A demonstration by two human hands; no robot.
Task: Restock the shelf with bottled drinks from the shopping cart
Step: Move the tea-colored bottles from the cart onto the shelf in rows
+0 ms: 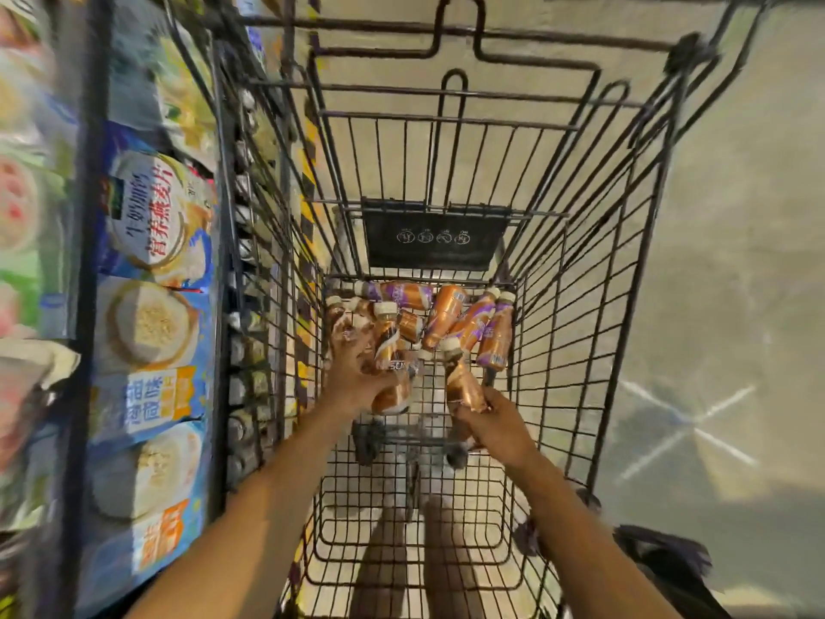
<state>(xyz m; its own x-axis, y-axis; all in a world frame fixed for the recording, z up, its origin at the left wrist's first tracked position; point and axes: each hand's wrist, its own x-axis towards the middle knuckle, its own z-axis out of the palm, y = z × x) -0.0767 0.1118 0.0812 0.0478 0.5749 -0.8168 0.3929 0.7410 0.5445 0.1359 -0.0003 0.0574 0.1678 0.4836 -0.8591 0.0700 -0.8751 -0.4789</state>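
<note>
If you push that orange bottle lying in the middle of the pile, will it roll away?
Probably a little: the orange bottle is round and seems to lie on its side. It likely won't go far: other bottles crowd beside it, and the cart floor is wire grid. Its shiny wrap looks slick, so it might slip from a grip.

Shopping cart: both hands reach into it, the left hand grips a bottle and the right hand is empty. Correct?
No. The head view shows the right hand grips a brown bottle. Both hands reach into the shopping cart; the left hand grips an orange bottle.
</note>
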